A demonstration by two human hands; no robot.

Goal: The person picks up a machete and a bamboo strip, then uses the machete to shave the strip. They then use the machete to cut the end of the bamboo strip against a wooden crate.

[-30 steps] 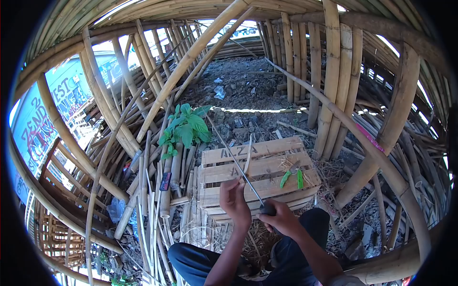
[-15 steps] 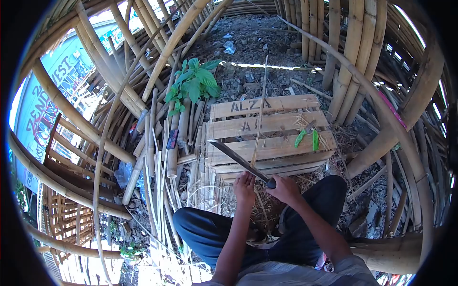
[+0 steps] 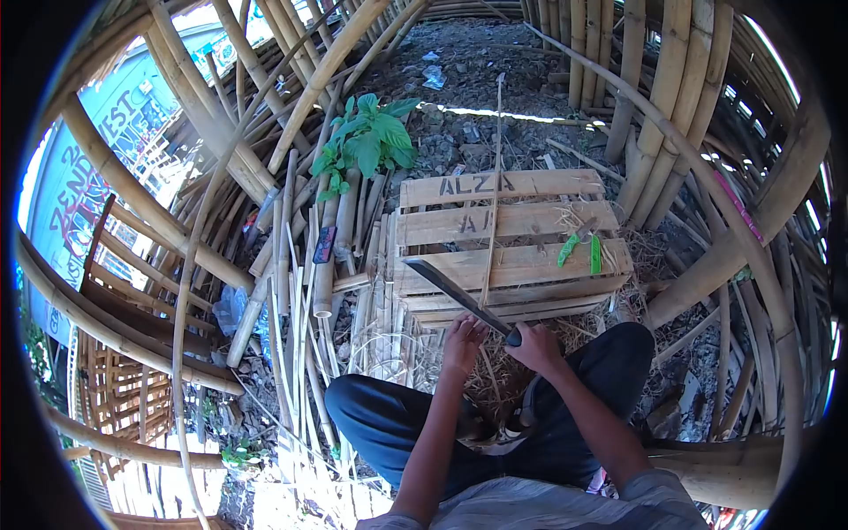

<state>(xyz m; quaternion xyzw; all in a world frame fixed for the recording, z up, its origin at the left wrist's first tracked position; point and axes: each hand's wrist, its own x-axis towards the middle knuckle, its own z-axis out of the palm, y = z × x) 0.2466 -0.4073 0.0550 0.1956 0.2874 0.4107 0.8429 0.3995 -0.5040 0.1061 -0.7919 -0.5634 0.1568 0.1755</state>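
My right hand [image 3: 536, 348] is closed around the handle of a long knife with a dark blade [image 3: 450, 288], which points up and to the left. Beside the blade, near its handle end, my left hand [image 3: 464, 345] has curled fingers around a thin bamboo strip [image 3: 493, 208]. That strip runs away from me over a slatted wooden crate [image 3: 442, 262], crossing under or against the blade; the exact contact is hidden. On the crate's right side lie a bright green object [image 3: 595, 255] and another green-handled one [image 3: 568, 251], with pale shavings.
Bamboo poles [image 3: 689, 97] frame both sides. Cut bamboo lengths [image 3: 323, 296] lie left of the crate, with a phone-like object [image 3: 325, 245] on one. A leafy plant [image 3: 371, 137] grows behind them. Shavings cover the ground around my crossed legs [image 3: 380, 424].
The bamboo strip has slid slightly farther away over the crate. The knife has shifted a little to the right. The whole view has also moved slightly.
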